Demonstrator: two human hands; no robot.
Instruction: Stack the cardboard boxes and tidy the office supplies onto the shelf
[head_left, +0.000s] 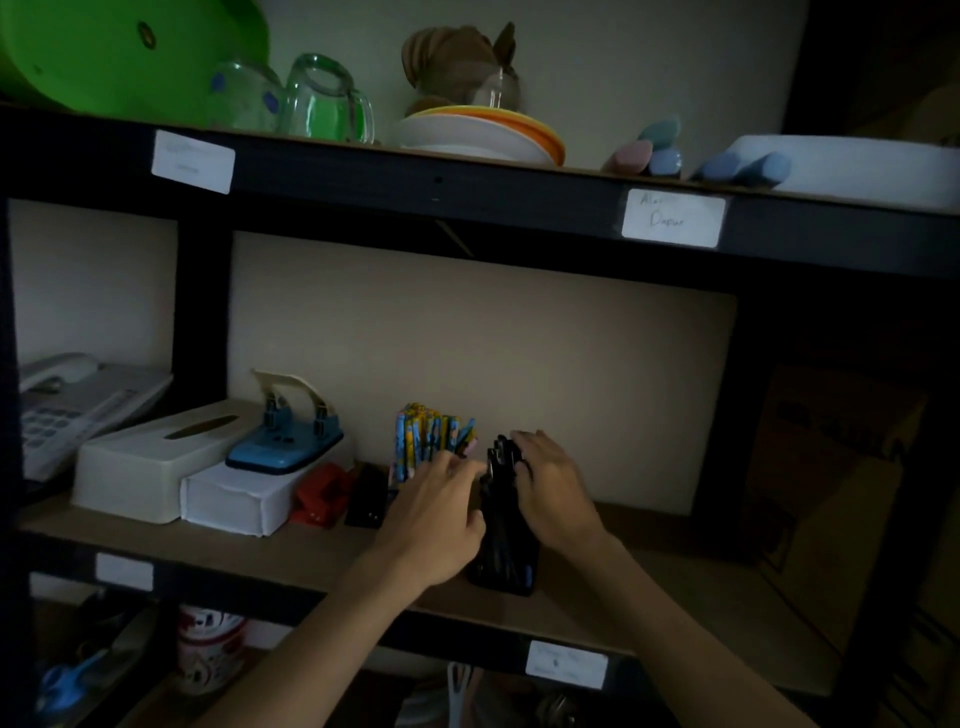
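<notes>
My right hand (550, 483) grips the black pen bundle (504, 545), stood upright near the front of the middle shelf (311, 551). My left hand (441, 519), fingers fairly straight, braces its other side against tipping, just beside the patterned pencils (426, 436).

One wide-angle camera, worn on the head, faces the dark-framed shelving unit with brown board shelves (322, 551) almost square on, tilted slightly downward. It sits close: the middle bay fills the centre, the upper shelf's black front rail (467, 192) bows across the top, and the lower shelf shows only along the bottom edge.
</notes>
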